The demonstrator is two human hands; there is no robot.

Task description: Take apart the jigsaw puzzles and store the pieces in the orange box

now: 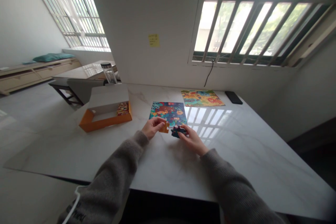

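Observation:
My left hand (pixel 153 127) pinches an orange jigsaw puzzle piece (pixel 165 128) between thumb and fingers. In my right hand (pixel 192 139) is a dark jigsaw puzzle piece (pixel 177 132), possibly more than one joined together; its fingers are closed on it. A small gap separates the orange and dark pieces, both held above the white marble-look table (pixel 168 168). Just beyond the hands lies a colourful jigsaw puzzle (pixel 170 110) with blue, red and orange pictures. My hands hide part of its near edge.
To the left stands an orange box (pixel 105 121) with its lid up and a patterned stack (pixel 123 109) inside. A bright picture sheet (pixel 202 98) lies by the wall, with a black phone (pixel 233 97) to its right. Behind the box is a clear bottle (pixel 109 73).

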